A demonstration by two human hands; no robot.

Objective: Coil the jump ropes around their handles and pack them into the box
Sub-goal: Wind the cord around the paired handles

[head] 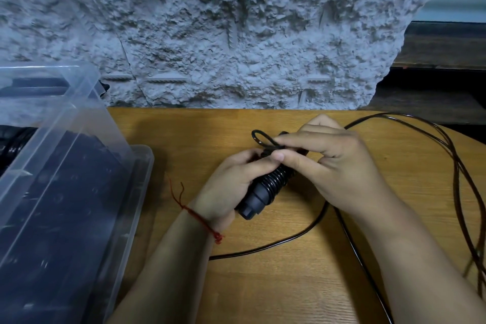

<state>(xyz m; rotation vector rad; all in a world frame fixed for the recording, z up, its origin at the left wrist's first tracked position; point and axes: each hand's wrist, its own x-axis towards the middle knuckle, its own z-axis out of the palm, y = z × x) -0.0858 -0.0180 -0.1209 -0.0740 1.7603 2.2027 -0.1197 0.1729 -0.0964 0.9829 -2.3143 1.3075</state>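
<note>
A thin red thread bracelet [202, 221], knotted with loose ends trailing, is worn at the wrist of the left hand [231, 183], and both forearms [168, 271] are seen uncovered.

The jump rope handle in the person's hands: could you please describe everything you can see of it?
The handle is black, looks like hard plastic, and ends in a stepped cap pointing toward the person. It lies slanted over the wooden table. Glossy dark rope is coiled tightly round its middle. The left hand holds its lower part; the right hand pinches a small rope loop at its far end, which is hidden. The rest of the rope trails loose across the table.
</note>
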